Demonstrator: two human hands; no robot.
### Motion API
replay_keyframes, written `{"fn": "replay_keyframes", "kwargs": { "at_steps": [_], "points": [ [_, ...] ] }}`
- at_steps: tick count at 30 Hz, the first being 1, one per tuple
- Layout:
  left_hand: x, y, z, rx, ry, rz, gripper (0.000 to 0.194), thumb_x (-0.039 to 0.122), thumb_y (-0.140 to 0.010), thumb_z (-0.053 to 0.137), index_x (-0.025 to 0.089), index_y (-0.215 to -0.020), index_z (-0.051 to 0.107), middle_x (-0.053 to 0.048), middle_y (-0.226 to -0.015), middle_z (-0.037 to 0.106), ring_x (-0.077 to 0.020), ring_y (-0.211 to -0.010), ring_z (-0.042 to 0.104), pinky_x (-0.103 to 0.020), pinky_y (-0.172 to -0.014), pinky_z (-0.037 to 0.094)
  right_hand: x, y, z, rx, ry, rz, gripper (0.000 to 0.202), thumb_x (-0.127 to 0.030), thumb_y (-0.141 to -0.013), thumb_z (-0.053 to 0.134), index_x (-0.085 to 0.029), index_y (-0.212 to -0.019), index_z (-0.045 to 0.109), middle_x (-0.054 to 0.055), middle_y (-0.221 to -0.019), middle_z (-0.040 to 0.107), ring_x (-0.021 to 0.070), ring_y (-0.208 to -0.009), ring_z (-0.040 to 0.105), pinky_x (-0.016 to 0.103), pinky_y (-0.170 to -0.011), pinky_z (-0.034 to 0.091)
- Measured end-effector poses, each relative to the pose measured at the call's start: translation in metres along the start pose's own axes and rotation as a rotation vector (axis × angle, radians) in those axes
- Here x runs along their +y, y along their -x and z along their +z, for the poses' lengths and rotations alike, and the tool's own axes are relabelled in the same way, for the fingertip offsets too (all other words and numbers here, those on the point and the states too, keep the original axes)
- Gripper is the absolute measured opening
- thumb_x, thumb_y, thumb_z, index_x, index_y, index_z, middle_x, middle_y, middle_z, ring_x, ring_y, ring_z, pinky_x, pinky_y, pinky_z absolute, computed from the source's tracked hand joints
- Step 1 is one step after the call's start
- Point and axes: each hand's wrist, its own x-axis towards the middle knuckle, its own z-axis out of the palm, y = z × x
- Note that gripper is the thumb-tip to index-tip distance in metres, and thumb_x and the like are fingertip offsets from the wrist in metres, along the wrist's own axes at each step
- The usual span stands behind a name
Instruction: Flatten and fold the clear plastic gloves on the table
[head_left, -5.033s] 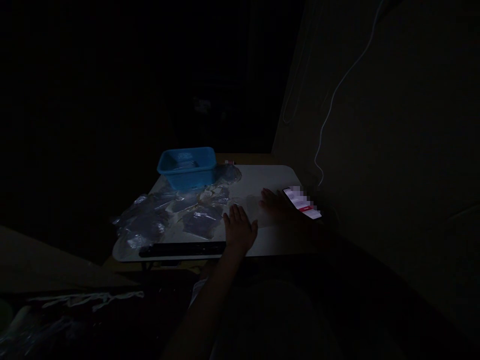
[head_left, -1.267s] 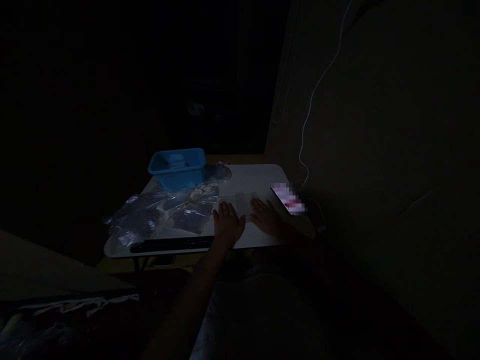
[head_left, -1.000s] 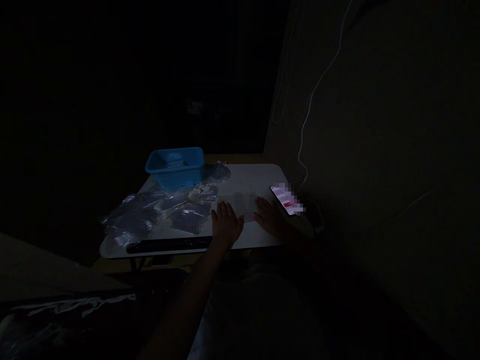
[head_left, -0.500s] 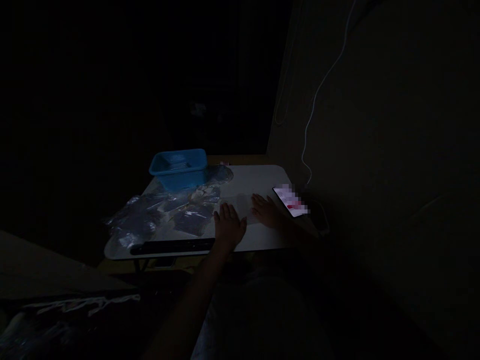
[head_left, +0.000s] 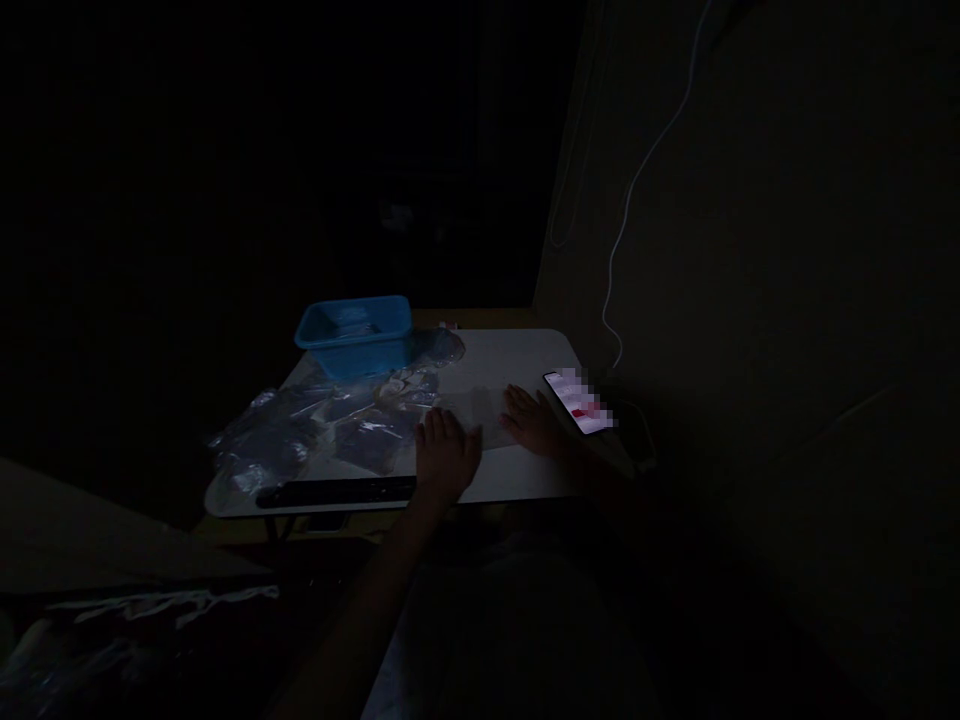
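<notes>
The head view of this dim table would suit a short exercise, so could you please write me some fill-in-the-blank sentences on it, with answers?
1. Between the left hand and the right hand, a thin see-through sheet lies on a table whose top is ____.
2. The hand nearer to the lit phone is the ____ one.
3. The tub at the table's far side is coloured ____.
4. The hand nearer to the crumpled clear plastic is the ____ one.

Missing words: white; right; blue; left.
</notes>
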Motion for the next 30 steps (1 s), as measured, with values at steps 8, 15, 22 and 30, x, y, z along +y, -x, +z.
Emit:
{"fn": "replay_keyframes", "kwargs": {
  "at_steps": [8,15,22,30],
  "points": [
    [0.003,-0.037,-0.007,-0.050,0.097,0.253,0.053,0.030,-0.089,0.025,0.000,-0.131,0.033,-0.021,-0.137,0.033,-0.0269,-0.129,0.029,-0.039,-0.102,0.027,0.000,0.000,0.001,-0.002,0.014,-0.001,0.050,-0.038,-0.091,0.022,-0.011,-0.130,0.039,0.014,-0.138,0.036,0.0231,-0.129,0.030,0.049,-0.101,0.025],
    [0.009,-0.043,0.009,-0.186,-0.008,0.256,0.058,0.038,-0.089,0.023,-0.001,-0.132,0.032,-0.020,-0.139,0.030,-0.0275,-0.130,0.025,-0.040,-0.105,0.021,-0.001,0.001,0.002,0.021,0.031,-0.013,0.049,-0.037,-0.091,0.022,-0.012,-0.131,0.038,0.014,-0.139,0.035,0.0223,-0.129,0.030,0.048,-0.102,0.024],
    [-0.014,-0.039,0.007,-0.168,-0.070,0.207,0.062,0.042,-0.090,0.017,0.001,-0.133,0.029,-0.019,-0.141,0.027,-0.0272,-0.131,0.023,-0.040,-0.105,0.020,-0.002,0.001,-0.001,0.008,0.004,0.004,0.049,-0.037,-0.091,0.023,-0.012,-0.131,0.038,0.014,-0.138,0.035,0.0224,-0.129,0.029,0.048,-0.102,0.024],
    [-0.014,-0.040,0.011,-0.141,-0.053,0.189,0.062,0.044,-0.089,0.020,0.002,-0.133,0.031,-0.020,-0.140,0.028,-0.0286,-0.131,0.024,-0.046,-0.104,0.021,-0.003,0.002,-0.002,-0.003,-0.012,0.011,0.049,-0.037,-0.091,0.024,-0.012,-0.130,0.039,0.014,-0.138,0.035,0.0223,-0.129,0.029,0.047,-0.103,0.023]
  ]
}}
